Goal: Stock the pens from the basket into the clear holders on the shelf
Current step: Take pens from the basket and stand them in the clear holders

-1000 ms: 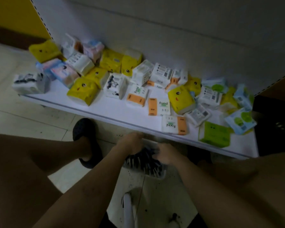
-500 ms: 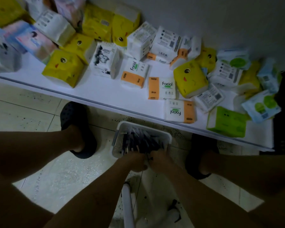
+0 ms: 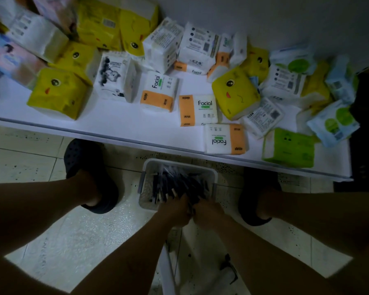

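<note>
Dark perforated clogs (image 3: pixel 90 173), bare legs

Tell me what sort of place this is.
Probably a shop aisle being stocked: a low white shelf strewn with sealed facial tissue packs of several brands, and a basket of pens on the tiled floor, where the left hand and right hand grip a bunch.

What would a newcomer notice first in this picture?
Bright tissue packs lie scattered across the white shelf, yellow ones with cartoon faces standing out. Below it on the floor, a grey basket holds dark pens, where the left hand and right hand grip a bunch at the near edge.
</note>
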Available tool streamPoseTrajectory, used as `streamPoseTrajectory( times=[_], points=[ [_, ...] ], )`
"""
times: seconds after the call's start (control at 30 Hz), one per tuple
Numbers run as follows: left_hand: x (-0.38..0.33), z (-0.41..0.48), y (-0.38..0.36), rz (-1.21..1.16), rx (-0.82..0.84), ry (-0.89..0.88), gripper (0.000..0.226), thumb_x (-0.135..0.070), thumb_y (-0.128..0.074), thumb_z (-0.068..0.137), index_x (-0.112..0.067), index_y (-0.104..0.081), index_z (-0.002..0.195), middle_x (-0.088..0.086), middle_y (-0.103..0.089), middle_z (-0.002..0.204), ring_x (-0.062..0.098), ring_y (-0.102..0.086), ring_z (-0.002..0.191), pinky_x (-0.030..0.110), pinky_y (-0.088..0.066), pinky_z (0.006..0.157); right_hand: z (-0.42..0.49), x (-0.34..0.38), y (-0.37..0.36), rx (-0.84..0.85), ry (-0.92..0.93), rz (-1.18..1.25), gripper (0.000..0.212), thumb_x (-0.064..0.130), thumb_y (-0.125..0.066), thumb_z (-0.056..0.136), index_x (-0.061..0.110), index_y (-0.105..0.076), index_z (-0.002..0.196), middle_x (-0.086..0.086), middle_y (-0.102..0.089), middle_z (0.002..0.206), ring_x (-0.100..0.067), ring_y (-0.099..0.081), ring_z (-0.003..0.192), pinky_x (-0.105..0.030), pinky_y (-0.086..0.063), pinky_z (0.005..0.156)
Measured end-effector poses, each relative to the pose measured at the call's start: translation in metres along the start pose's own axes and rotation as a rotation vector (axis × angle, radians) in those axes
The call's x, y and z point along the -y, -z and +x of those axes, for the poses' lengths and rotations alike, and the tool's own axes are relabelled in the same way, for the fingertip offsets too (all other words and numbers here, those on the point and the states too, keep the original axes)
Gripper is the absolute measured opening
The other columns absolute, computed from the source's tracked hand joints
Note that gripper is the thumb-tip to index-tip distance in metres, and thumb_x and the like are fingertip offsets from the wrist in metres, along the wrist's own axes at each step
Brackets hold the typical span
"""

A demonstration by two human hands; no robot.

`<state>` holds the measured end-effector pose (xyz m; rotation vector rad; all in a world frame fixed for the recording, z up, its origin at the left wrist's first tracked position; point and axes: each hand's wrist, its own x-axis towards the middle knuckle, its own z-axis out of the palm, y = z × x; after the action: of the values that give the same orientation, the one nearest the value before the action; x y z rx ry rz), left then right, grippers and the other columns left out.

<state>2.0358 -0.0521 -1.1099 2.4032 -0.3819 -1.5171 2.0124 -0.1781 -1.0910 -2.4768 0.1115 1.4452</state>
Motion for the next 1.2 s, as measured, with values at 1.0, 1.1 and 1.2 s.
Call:
streamPoseTrajectory(
  times=[1.0,1.1,1.2],
  points=[
    [-0.027,-0.072,0.044,-1.046,-0.258,0.078,0.028,0.002,-0.033,0.097,-0.01,-0.059,0.095,0.01,-0.064,0.082,0.019,-0.06,0.068,0.027,-0.052,0.057,-0.051,0.0,0.039,-0.179,-0.189,0.534,0.028,0.013,-0.042,0.097,0.011,-0.045,0.07,-0.004,-0.047,0.072,-0.017,-0.048,0.065,-0.025,-0.034,0.051],
    [-0.034,-0.088,0.047,-1.029,-0.341,0.092,0.024,-0.002,-0.031,0.099,-0.004,-0.055,0.103,0.009,-0.056,0.071,0.016,-0.048,0.054,0.024,-0.04,0.047,-0.068,0.009,0.045,-0.237,-0.131,0.575,0.021,0.013,-0.038,0.098,0.008,-0.058,0.097,-0.006,-0.054,0.084,-0.019,-0.05,0.074,-0.027,-0.04,0.063],
    [-0.041,-0.105,0.05,-0.892,-0.447,0.017,0.025,-0.024,-0.036,0.103,-0.01,-0.055,0.096,0.008,-0.057,0.076,0.017,-0.052,0.063,0.026,-0.043,0.056,-0.083,0.013,0.049,-0.329,-0.06,0.644,0.029,0.017,-0.034,0.1,0.013,-0.059,0.114,-0.008,-0.059,0.11,-0.02,-0.053,0.092,-0.029,-0.043,0.077]
  ],
)
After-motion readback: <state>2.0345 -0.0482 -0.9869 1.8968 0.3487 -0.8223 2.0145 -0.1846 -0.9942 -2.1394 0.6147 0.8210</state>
